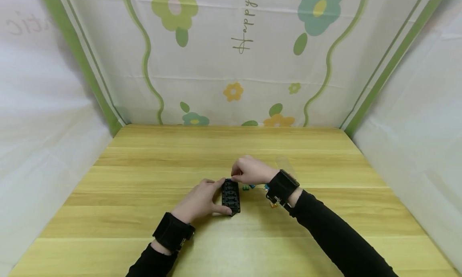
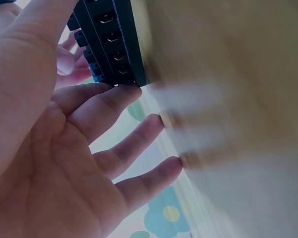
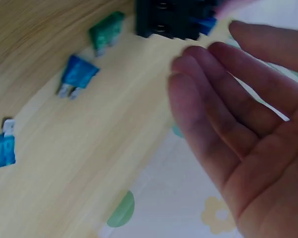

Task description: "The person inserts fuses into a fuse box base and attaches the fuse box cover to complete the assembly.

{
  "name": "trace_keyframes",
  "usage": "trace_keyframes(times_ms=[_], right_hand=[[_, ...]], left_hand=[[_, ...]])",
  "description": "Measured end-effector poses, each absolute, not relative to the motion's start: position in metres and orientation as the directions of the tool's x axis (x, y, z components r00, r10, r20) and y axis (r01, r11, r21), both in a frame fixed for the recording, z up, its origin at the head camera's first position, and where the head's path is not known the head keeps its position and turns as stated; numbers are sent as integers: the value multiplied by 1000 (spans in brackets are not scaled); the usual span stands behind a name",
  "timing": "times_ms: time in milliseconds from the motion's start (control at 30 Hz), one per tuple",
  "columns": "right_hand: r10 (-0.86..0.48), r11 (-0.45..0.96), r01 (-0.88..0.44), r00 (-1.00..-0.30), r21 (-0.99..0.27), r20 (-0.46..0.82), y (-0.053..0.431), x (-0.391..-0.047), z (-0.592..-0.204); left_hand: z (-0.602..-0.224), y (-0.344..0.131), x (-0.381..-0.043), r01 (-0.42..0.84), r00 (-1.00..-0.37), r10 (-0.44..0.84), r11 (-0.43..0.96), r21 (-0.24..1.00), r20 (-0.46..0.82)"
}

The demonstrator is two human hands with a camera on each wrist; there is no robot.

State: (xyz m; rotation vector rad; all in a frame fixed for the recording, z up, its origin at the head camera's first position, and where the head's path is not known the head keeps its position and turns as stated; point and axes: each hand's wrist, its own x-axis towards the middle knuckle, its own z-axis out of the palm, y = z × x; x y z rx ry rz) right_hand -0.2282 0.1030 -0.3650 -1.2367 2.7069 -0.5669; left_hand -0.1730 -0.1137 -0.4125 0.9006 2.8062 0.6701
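A black fuse block [image 1: 231, 196] with a row of slots lies on the table. My left hand [image 1: 202, 198] holds it by its ends, thumb at the near end and index finger at the far end; its other fingers spread beside it. At the block's far end sits a blue blade fuse [image 3: 206, 25]. Close by it is my right hand [image 1: 252, 170], its thumb and fingertips apart in the right wrist view, nothing visible between them. Right of the block lie a green blade fuse [image 3: 107, 30], a dark blue one [image 3: 79, 70] and a light blue one [image 3: 2, 148].
An orange piece [image 1: 273, 205] lies near the right wrist, partly hidden. Behind that wrist is a faint clear plastic item [image 1: 285, 164]. The wooden table [image 1: 162, 156] ends at a flower-printed cloth [image 1: 202, 68], with white cloth walls on both sides.
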Motion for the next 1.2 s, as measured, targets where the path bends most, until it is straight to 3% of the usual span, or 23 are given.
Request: trace_keyframes(times_ms=[667,1200], right_hand=[[-624,677,-597,-776,-430,94,137,-211,-354],[-509,816,-556,-821,-160,257,164,-175,-367]], left_hand=[[-412,-113,-173,522,-819,573,726,447,25],[-412,-111,-172,510,-825,564,736,445,13]])
